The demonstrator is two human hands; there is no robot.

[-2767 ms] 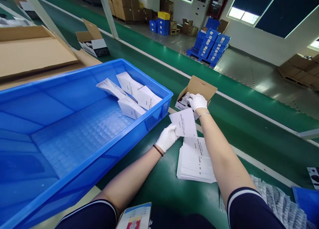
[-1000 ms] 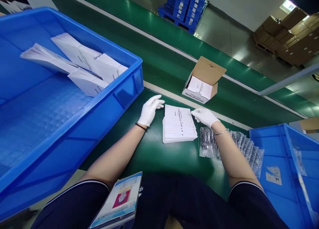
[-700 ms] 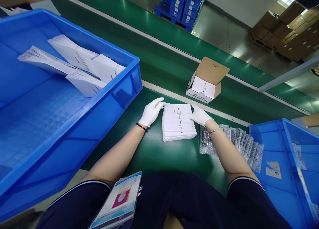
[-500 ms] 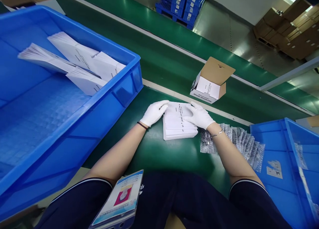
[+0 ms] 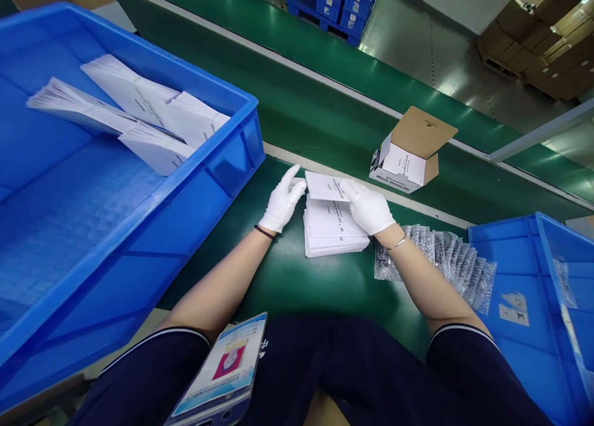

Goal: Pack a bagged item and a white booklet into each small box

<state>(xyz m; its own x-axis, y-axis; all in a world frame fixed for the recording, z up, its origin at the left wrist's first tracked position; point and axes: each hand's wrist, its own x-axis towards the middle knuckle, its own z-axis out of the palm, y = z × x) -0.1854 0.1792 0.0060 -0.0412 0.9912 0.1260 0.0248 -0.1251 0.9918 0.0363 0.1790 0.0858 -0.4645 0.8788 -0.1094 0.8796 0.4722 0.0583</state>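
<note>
My right hand [image 5: 371,209], in a white glove, grips a white printed booklet [image 5: 322,186] by its right side. The booklet is raised over the far part of a stack of similar white booklets [image 5: 336,247] on the green work surface. At the left edge of the lifted booklet is my left hand [image 5: 283,202], also gloved, thumb and fingers apart and holding nothing. Beyond my right hand stands a small open carton [image 5: 394,182], brown flap up, with a white printed booklet or sheet inside.
To the left, a large blue bin [image 5: 195,228] holds several bundles of white booklets [image 5: 143,101]. Clear plastic packets [image 5: 445,259] lie in an overlapping row by my right forearm, beside another blue bin [image 5: 520,352]. Past the ledge runs a green belt [image 5: 278,36].
My right hand has lifted the top booklet off the stack. My left hand has come away from the stack's side, fingers spreading. The open carton has shifted slightly right.
</note>
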